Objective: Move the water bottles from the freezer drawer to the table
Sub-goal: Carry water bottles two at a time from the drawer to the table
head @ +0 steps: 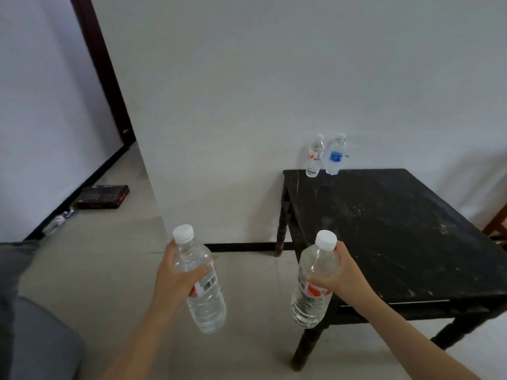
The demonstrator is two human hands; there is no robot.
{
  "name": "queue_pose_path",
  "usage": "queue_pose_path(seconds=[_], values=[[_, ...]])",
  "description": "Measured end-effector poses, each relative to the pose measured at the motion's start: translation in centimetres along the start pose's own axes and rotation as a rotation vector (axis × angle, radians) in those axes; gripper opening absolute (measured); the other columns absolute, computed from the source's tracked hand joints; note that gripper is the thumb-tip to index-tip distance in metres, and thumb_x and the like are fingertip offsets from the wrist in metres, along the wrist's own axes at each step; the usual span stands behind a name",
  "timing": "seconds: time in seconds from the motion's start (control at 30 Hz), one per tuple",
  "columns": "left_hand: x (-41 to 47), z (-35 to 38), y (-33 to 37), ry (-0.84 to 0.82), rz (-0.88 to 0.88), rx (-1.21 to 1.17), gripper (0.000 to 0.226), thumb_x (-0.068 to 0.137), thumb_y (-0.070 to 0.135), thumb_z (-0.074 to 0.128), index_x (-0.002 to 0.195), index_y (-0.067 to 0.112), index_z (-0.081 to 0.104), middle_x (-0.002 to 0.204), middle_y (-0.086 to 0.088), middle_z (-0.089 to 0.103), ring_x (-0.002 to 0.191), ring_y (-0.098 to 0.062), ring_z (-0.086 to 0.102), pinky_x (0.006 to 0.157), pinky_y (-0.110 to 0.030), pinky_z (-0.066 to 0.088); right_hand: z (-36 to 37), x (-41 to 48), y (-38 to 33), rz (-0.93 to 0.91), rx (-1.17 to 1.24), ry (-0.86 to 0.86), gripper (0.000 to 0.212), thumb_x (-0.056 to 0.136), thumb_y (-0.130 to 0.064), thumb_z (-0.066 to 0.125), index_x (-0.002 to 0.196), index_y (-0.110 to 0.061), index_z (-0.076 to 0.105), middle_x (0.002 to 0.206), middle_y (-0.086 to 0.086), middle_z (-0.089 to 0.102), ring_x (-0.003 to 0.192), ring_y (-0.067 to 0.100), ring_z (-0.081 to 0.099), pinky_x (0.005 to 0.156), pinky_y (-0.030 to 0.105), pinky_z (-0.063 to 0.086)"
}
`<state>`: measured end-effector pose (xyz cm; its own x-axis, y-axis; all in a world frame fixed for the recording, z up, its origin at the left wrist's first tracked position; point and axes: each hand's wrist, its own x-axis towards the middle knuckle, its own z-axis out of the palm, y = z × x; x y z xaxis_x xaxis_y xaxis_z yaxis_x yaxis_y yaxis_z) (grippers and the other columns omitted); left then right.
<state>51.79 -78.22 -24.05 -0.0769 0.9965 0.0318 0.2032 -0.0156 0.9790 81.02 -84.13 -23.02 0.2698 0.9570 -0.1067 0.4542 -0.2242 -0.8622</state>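
Note:
My left hand [175, 275] grips a clear water bottle [204, 303] with a white cap and red label, held over the floor left of the table. My right hand [338, 277] grips a second clear water bottle [311, 303] with a white cap and red label, near the front left corner of the black table [384, 231]. Two more bottles stand upright at the table's far left edge by the wall: one with a red label [315, 157], one with a blue label [335, 156]. The freezer drawer is out of view.
A dark flat box [103, 197] lies on the tiled floor by the left wall, with an empty bottle [56, 222] lying beside it. A dark doorframe [101, 67] rises at the upper left. A brown wooden piece [498, 223] shows at the right edge.

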Motion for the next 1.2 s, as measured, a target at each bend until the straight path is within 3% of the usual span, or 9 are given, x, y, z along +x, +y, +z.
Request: queue_pose_path(seconds=[0.1,0.2,0.37,0.43,0.63,0.77,0.87,0.97,1.2], values=[[2.6,2.1,-0.3,-0.092,0.009,0.015,0.066,0.038,0.042,0.072,0.1,0.039,0.052,0.097,0.003,0.065,0.088,-0.017,0.063,0.076,-0.037,0.051,0.0,3.3,0.3,0.084,0.017,0.024,0.084,0.067,-0.015,0.079,0.134,-0.018,0.029,0.119,-0.001,0.048,0.112,0.019,0.05,0.093,0.036,0.043],[6.6,3.9,0.0,-0.104,-0.011,0.007,0.075,0.033,0.045,0.068,0.105,0.031,0.053,0.096,0.002,0.065,0.09,-0.019,0.063,0.07,-0.026,0.049,0.3,7.6,0.5,0.128,0.041,0.049,0.084,0.068,-0.016,0.079,0.135,-0.016,0.029,0.123,0.006,0.05,0.108,0.019,0.051,0.093,0.039,0.044],[14.8,5.7,0.4,-0.077,0.031,0.058,0.069,0.048,0.024,0.077,0.112,0.025,0.05,0.097,0.003,0.062,0.093,-0.021,0.06,0.082,-0.036,0.049,1.1,15.3,0.7,0.081,-0.008,0.021,0.082,0.065,-0.023,0.08,0.132,-0.019,0.032,0.119,0.001,0.051,0.109,0.021,0.054,0.093,0.042,0.048],[17.7,6.1,0.6,-0.04,0.041,0.079,0.072,0.046,0.029,0.077,0.113,0.025,0.051,0.1,0.001,0.062,0.094,-0.022,0.06,0.086,-0.039,0.049,1.5,17.9,0.3,0.052,0.014,0.02,0.078,0.066,-0.021,0.08,0.129,-0.02,0.033,0.116,-0.001,0.051,0.108,0.02,0.054,0.091,0.038,0.048],[23.0,7.6,-0.3,-0.041,-0.007,0.064,0.069,0.047,0.024,0.072,0.112,0.026,0.049,0.095,0.007,0.062,0.09,-0.02,0.061,0.079,-0.035,0.048,2.3,23.4,-0.7,0.011,0.025,0.043,0.073,0.065,-0.021,0.08,0.124,-0.02,0.036,0.101,-0.012,0.05,0.1,0.013,0.054,0.075,0.021,0.045],[27.3,9.1,-2.1,-0.113,-0.038,0.066,0.075,0.042,0.03,0.078,0.111,0.027,0.05,0.098,0.001,0.064,0.09,-0.022,0.062,0.083,-0.04,0.05,2.7,27.3,-0.8,0.041,0.028,0.062,0.074,0.066,-0.019,0.079,0.125,-0.02,0.036,0.103,-0.009,0.051,0.1,0.013,0.054,0.074,0.02,0.045],[31.4,10.1,-3.2,-0.13,-0.045,0.074,0.065,0.058,0.009,0.081,0.112,0.025,0.049,0.097,0.002,0.063,0.092,-0.024,0.062,0.081,-0.037,0.048,3.2,30.2,-0.8,0.09,-0.008,0.081,0.074,0.068,-0.02,0.079,0.126,-0.02,0.034,0.098,-0.014,0.048,0.095,0.009,0.051,0.068,0.015,0.042],[36.6,11.2,-4.1,-0.184,-0.025,0.088,0.059,0.064,0.004,0.079,0.109,0.027,0.048,0.094,0.009,0.061,0.091,-0.021,0.061,0.078,-0.034,0.045,3.5,33.4,-0.8,0.177,-0.027,0.121,0.078,0.068,-0.017,0.078,0.13,-0.017,0.031,0.105,-0.007,0.047,0.099,0.011,0.05,0.077,0.023,0.043],[49.6,14.1,-3.9,-0.275,0.013,0.093,0.067,0.047,0.038,0.073,0.108,0.024,0.051,0.094,0.0,0.063,0.087,-0.023,0.062,0.078,-0.041,0.05,3.9,41.4,-2.0,0.307,0.002,0.31,0.07,0.066,-0.023,0.08,0.121,-0.02,0.036,0.104,-0.003,0.055,0.1,0.017,0.058,0.086,0.036,0.052]])
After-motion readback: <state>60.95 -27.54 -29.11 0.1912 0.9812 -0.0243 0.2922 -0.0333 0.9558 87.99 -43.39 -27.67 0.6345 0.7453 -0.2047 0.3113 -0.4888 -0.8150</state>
